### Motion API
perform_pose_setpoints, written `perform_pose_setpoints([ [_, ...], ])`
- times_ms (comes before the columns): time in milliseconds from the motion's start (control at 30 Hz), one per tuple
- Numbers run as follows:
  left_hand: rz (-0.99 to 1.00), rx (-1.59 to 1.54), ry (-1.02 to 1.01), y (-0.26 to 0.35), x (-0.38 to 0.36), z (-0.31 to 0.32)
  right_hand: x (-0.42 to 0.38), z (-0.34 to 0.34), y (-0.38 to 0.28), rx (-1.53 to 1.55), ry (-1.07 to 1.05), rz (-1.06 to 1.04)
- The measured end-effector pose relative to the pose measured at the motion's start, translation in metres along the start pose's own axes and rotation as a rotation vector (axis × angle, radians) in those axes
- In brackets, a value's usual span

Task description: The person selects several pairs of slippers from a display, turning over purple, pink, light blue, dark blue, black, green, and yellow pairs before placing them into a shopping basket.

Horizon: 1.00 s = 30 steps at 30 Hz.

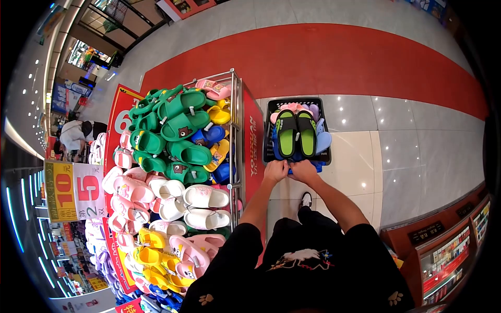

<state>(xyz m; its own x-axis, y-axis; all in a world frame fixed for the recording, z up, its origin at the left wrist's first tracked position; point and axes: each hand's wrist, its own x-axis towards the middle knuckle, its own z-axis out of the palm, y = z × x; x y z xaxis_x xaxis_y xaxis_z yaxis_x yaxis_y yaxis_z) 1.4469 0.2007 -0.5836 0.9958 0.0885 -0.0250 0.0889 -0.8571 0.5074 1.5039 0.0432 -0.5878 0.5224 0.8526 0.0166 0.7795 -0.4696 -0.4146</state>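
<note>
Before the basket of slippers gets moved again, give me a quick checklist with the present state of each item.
1. Left hand on the near rim of the black basket: ok.
2. Right hand on the same rim, beside the left: ok.
3. Grip closed around the rim: cannot tell, fingers hidden.
4. Green-and-black slippers lying flat on top of the load: ok.
5. Basket apart from the red display bin: ok, a narrow gap.
6. Tiled floor beyond the basket free of obstacles: ok.

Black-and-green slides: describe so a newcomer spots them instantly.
Right of the red-sided slipper bin, a black basket sits on the floor, both hands at its near edge. The slides lie on top: the only black pair, with bright green footbeds.
</note>
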Motion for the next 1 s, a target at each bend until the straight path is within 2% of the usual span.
perform_pose_setpoints([
  [733, -0.057, -0.009, -0.027, 0.001, 0.002, -0.004, 0.003, -0.001, 0.0, 0.058, -0.017, 0.006],
  [800, -0.04, -0.025, 0.008, 0.003, 0.003, -0.008, 0.004, 0.006, 0.002, 0.058, 0.038, 0.018],
  [1000, -0.06, -0.02, -0.013, 0.005, 0.007, -0.01, 0.006, 0.0, 0.003, 0.002, -0.041, 0.005],
])
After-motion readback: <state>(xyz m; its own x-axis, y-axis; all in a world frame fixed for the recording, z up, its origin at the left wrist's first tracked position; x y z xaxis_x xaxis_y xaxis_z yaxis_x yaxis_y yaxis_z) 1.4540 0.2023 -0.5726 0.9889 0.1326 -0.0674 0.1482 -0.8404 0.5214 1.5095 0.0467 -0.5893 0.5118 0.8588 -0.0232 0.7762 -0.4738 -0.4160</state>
